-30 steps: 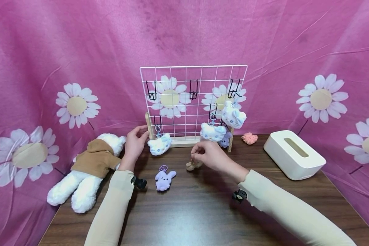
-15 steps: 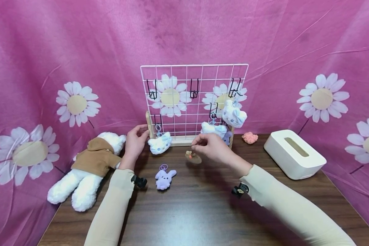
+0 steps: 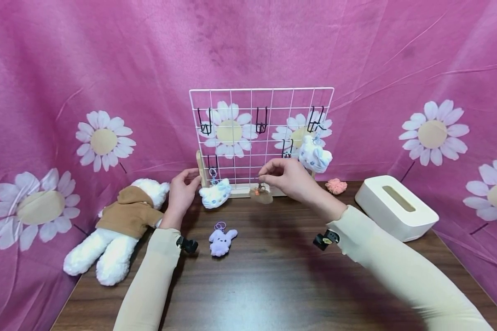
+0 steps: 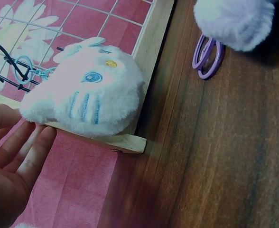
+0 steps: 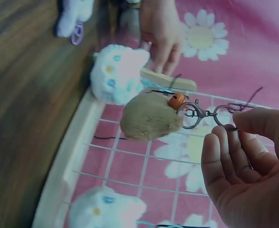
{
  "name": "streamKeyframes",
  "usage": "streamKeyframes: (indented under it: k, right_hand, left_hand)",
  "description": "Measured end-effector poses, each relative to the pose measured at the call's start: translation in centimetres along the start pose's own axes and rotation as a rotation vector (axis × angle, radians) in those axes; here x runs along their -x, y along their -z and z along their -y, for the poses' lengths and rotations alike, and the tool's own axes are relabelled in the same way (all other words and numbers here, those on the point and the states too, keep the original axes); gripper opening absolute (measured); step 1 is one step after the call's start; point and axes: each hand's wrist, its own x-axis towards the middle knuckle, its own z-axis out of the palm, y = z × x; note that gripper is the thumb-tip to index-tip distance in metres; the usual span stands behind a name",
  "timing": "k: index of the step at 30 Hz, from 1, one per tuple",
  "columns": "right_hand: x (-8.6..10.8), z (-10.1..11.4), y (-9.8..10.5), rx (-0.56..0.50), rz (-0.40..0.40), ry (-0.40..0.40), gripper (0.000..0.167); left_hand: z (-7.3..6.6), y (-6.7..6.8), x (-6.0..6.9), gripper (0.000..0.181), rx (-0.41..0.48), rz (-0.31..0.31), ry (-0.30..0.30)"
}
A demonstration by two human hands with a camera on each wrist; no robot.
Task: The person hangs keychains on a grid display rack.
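My right hand [image 3: 290, 177] pinches the metal ring [image 5: 222, 116] of a brown fuzzy keychain [image 5: 149, 118] between thumb and fingertips. The keychain, with an orange bell [image 5: 176, 100], hangs in front of the rack's lower middle. My left hand [image 3: 183, 193] holds the left wooden post [image 3: 201, 169] of a white wire grid rack [image 3: 250, 88], thumb and fingers on either side. Beside it, a white cat plush keychain [image 4: 94, 90] hangs from a lower-left black hook [image 3: 212, 163]. Another cat plush [image 3: 314, 155] hangs at the upper right; one below is mostly hidden by my right hand in the head view.
A purple plush keychain [image 3: 221, 242] lies on the wooden table [image 3: 248, 294] before the rack. On the left lies a white plush toy in a brown hoodie [image 3: 126, 219]. A coral fuzzy item [image 3: 336, 185] and a white tissue box [image 3: 395, 209] sit right. Upper hooks [image 3: 261, 121] hold nothing.
My right hand has lifted the brown keychain off the table, raising it toward the rack. The keychain now dangles from its ring. My left hand stays at the post.
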Motion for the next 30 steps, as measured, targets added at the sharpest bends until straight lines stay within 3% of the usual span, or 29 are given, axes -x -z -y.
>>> streamKeyframes:
  k: [13, 30]
  right_hand:
    - [-1.7, 2.2, 2.3, -0.088, -0.050, 0.026, 0.012]
    - [-4.2, 3.5, 4.9, -0.173, -0.188, 0.038, 0.020]
  left_hand:
    - [-0.1, 0.1, 0.3, 0.033, -0.012, 0.017, 0.030]
    - [-0.1, -0.1, 0.0, 0.033, 0.016, 0.002, 0.007]
